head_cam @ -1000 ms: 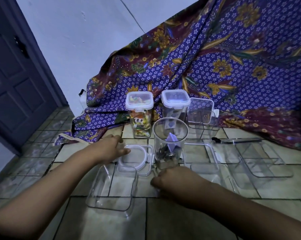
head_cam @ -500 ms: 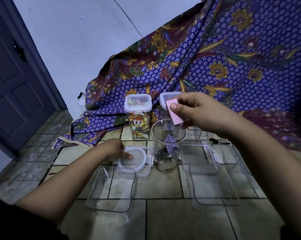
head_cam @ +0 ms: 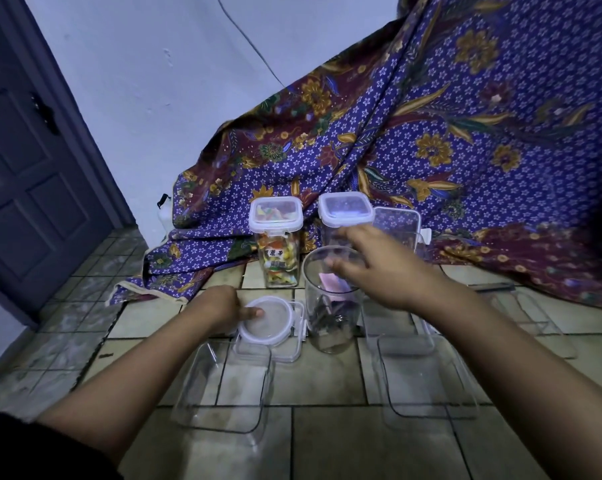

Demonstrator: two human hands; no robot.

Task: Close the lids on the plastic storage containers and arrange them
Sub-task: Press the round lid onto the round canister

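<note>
Currently, the left hand (head_cam: 223, 306) rests on the tiled floor (head_cam: 327, 445) with its fingers curled and the thumb tip pressing on the round lid (head_cam: 270, 320), a clear disc with a white rim and side latches. The round lid lies flat on the floor, touching the left side of the round jar (head_cam: 332, 299).

The right hand (head_cam: 382, 268) hovers over the open mouth of the round jar, fingers loosely spread and pointing left; it grips nothing visible. The round jar stands upright without a lid. A pink paper slip (head_cam: 330, 282) sits inside near the top, above darker contents at the bottom that cannot be identified.

Behind the round jar stand two tall square containers with lids closed: the snack container (head_cam: 278, 247), filled with coloured packets, and beside it on the right the second square container (head_cam: 344, 216), partly hidden by the right hand. A clear rectangular box (head_cam: 396, 223) stands just right of it, against the batik cloth (head_cam: 431, 150).

Nearer the camera, two open clear rectangular tubs lie on the floor: the left tub (head_cam: 223, 389), below the round lid, and the right tub (head_cam: 427, 379), under the right forearm. Further clear pieces lie at far right, too faint to identify.
</note>
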